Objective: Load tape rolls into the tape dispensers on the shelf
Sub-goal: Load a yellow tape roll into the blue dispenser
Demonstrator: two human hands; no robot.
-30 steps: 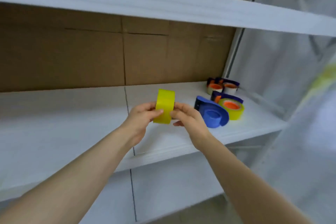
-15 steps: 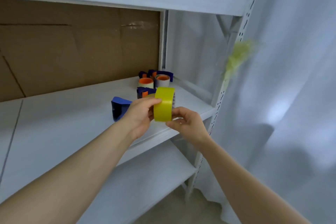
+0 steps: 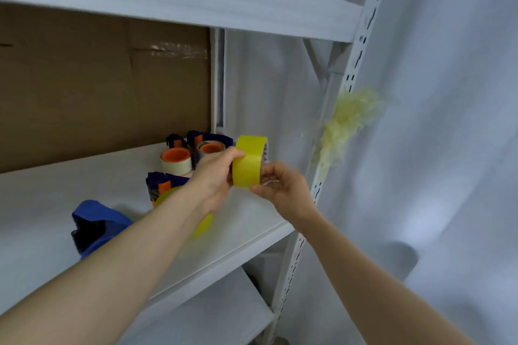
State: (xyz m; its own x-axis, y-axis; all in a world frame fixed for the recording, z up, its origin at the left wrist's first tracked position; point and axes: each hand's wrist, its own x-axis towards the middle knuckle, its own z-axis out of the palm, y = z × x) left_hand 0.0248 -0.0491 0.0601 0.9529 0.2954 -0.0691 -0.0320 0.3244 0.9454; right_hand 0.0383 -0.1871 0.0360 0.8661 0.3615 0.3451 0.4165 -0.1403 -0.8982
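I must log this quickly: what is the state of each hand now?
Left hand: grips the yellow tape roll.
Right hand: pinches the same roll at its lower right side.

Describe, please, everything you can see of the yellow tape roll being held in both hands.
The yellow tape roll is a wide band of glossy yellow tape, outer face turned to the camera, axis roughly level. A sliver of its side with dark print shows at the right. It is held in the air above the right end of the shelf. The left hand grips its left side, thumb on the outer face; the right hand pinches its lower right edge.
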